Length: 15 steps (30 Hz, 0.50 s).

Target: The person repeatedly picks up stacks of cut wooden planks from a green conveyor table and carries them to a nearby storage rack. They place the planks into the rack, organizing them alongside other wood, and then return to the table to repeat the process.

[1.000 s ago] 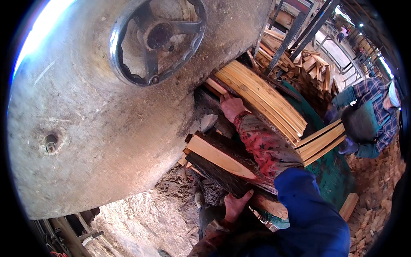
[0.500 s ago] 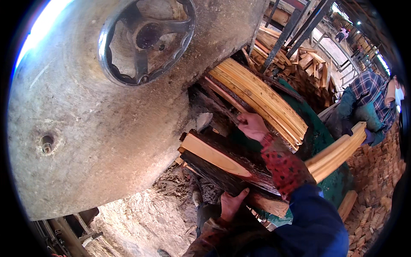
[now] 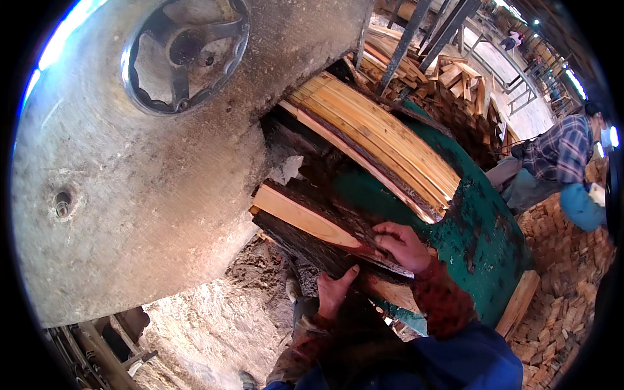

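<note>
Head view: the left grip (image 3: 333, 292), thumb spread, and right grip (image 3: 405, 248), half-curled, are touching bark-edged slabs (image 3: 327, 230) just beyond them, closure unclear, with even pressure probably steadying best.

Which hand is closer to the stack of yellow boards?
The right hand. It's just below the boards in the picture, apart from them, on the dark wood. The left hand is farther away, lower and more left, at that wood's near edge.
</note>
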Available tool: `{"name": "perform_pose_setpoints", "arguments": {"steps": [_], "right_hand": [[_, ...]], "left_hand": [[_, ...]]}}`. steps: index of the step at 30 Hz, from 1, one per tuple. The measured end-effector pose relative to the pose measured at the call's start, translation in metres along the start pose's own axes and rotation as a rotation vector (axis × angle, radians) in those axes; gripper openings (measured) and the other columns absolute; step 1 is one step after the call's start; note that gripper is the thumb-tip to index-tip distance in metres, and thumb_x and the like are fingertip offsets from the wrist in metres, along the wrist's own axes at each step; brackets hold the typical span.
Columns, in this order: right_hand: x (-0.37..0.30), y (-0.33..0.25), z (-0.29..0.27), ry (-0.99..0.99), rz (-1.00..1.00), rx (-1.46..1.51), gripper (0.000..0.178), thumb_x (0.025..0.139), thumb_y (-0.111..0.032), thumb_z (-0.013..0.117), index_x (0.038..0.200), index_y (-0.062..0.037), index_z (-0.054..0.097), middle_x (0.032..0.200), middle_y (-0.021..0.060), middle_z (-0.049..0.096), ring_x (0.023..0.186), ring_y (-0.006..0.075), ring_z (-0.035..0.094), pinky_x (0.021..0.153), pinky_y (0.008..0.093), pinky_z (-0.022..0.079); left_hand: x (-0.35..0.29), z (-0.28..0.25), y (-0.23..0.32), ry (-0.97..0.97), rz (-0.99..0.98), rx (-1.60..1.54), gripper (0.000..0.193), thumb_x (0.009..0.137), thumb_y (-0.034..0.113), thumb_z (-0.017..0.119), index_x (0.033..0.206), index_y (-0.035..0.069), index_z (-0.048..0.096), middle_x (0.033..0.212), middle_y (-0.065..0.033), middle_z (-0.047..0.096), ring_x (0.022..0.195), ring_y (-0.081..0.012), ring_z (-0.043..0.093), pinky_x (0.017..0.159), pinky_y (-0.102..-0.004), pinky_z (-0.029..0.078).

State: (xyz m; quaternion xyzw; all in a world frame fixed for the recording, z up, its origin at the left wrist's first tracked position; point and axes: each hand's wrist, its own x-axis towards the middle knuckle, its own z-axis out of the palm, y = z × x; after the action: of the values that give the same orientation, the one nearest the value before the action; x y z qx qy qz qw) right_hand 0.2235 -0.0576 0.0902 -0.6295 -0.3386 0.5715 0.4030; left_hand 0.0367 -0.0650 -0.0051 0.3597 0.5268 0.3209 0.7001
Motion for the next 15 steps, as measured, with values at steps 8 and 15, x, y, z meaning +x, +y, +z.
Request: {"name": "perform_pose_setpoints", "arguments": {"steps": [8, 15], "right_hand": [[-0.079, 0.018, -0.025, -0.086, -0.176, -0.579, 0.021, 0.088, -0.020, 0.064, 0.096, -0.0005, 0.064, 0.079, 0.0082, 0.062, 0.070, 0.0212, 0.060, 0.063, 0.0321, 0.048], [-0.053, 0.023, -0.028, 0.160, -0.357, -0.860, 0.040, 0.081, -0.035, 0.071, 0.100, -0.0011, 0.064, 0.088, 0.0153, 0.060, 0.081, 0.0338, 0.060, 0.069, 0.0411, 0.049]], "left_hand": [[0.003, -0.002, -0.018, 0.028, 0.012, 0.013, 0.036, 0.075, 0.026, 0.080, 0.089, -0.006, 0.070, 0.082, -0.0063, 0.070, 0.074, -0.0096, 0.063, 0.067, -0.0266, 0.051], [0.002, -0.002, -0.021, 0.012, 0.005, -0.041, 0.037, 0.075, 0.025, 0.080, 0.092, -0.006, 0.070, 0.086, -0.0072, 0.070, 0.077, -0.0107, 0.063, 0.070, -0.0274, 0.051]]}}
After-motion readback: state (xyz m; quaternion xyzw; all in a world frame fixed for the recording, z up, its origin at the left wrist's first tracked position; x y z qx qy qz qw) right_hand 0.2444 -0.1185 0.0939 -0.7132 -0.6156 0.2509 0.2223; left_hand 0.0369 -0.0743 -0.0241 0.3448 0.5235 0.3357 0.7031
